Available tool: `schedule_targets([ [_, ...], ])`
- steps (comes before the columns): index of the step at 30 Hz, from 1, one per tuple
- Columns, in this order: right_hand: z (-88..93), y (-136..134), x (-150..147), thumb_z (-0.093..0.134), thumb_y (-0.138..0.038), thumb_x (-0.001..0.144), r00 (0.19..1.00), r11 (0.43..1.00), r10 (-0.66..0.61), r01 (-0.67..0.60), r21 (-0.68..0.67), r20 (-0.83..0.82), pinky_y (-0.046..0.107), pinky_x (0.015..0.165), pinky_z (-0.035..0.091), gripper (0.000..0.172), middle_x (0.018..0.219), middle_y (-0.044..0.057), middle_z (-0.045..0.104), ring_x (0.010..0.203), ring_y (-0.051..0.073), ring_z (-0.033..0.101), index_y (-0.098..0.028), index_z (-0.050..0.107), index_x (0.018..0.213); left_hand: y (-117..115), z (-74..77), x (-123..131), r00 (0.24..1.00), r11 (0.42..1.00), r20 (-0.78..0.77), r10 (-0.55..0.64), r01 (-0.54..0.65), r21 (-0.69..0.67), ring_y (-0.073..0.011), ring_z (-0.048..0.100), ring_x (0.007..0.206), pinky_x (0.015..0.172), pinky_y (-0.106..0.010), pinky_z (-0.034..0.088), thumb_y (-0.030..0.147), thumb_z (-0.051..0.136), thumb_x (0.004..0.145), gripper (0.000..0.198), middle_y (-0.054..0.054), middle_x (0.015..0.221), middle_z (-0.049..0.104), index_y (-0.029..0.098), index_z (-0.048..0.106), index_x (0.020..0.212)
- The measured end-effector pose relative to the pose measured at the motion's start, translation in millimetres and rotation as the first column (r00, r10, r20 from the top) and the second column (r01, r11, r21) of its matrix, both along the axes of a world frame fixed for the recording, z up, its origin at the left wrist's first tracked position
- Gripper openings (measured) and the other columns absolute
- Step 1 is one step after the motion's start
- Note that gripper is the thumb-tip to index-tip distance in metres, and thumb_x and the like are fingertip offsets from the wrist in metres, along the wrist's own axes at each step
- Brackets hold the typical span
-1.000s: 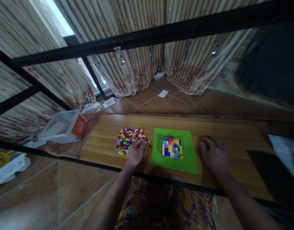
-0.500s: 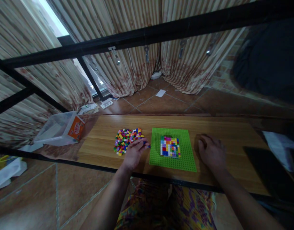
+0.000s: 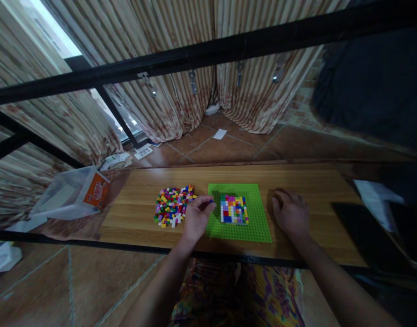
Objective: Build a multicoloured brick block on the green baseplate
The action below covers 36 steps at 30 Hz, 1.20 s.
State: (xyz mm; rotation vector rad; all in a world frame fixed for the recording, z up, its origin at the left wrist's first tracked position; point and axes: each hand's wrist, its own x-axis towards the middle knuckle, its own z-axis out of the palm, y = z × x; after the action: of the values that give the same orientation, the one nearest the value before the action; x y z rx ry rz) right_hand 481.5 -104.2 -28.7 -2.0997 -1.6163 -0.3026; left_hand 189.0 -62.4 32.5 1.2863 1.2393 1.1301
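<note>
On the wooden table [image 3: 317, 181], the left hand [image 3: 196, 219] pinches a small brick [image 3: 211, 201] at the green plate's [image 3: 259, 227] left edge, the right hand [image 3: 290, 215] rests curled on its right, and the brick pile [image 3: 172, 206] and a clear tub [image 3: 63, 200], contents unclear, lie to its left.

The left hand [image 3: 196, 218] covers the near left edge of the flat green studded baseplate [image 3: 252, 227], and the tiny blue piece [image 3: 211, 201] at its fingertips is too small to show its shape. The right hand [image 3: 290, 213] lies knuckles up on the wooden surface [image 3: 136, 218], palm hidden. Print on the orange label [image 3: 95, 194] of the clear plastic box [image 3: 58, 200] is blurred. Both forearms run off the bottom edge
</note>
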Motion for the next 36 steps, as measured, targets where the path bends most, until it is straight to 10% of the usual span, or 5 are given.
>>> schedule_targets([
  [14, 0.5, 0, -1, 0.044, -0.035, 0.092, 1.0, 1.0, 0.003, -0.003, 0.004, -0.025, 0.044, 0.09, 0.041, 0.034, 0.119, 0.012, 0.066, 0.105, 0.03, 0.056, -0.019, 0.066, 0.113, 0, -17.5, 18, 0.974, 0.983, -0.224, 0.015, 0.027, 0.184, -0.0178, 0.067, 0.08, 0.078, -0.03, 0.053, 0.019, 0.066, 0.08, 0.012, -0.004, 0.087, 0.073, 0.022, 0.075, 0.087],
  [26, 2.0, -1, -2, 0.043, -0.035, 0.092, 0.999, 1.0, 0.007, -0.007, 0.001, -0.04, 0.045, 0.091, 0.04, 0.036, 0.121, 0.014, 0.064, 0.107, 0.03, 0.054, -0.018, 0.066, 0.114, 0, -1.1, 21, 0.947, 0.945, -0.32, -0.006, 0.11, 0.308, -0.0164, 0.062, 0.076, 0.072, -0.027, 0.048, 0.015, 0.064, 0.081, 0.014, -0.003, 0.08, 0.069, 0.024, 0.075, 0.08],
  [36, -0.3, 0, 0, 0.045, -0.034, 0.092, 1.0, 1.0, 0.006, -0.006, 0.007, -0.015, 0.044, 0.089, 0.041, 0.034, 0.12, 0.012, 0.065, 0.104, 0.029, 0.055, -0.018, 0.066, 0.113, 6, -10.7, 33, 1.0, 0.997, -0.004, -0.003, 0.004, 0.074, -0.0123, 0.059, 0.069, 0.069, -0.025, 0.048, 0.013, 0.067, 0.07, 0.008, 0.0, 0.073, 0.065, 0.018, 0.07, 0.075],
])
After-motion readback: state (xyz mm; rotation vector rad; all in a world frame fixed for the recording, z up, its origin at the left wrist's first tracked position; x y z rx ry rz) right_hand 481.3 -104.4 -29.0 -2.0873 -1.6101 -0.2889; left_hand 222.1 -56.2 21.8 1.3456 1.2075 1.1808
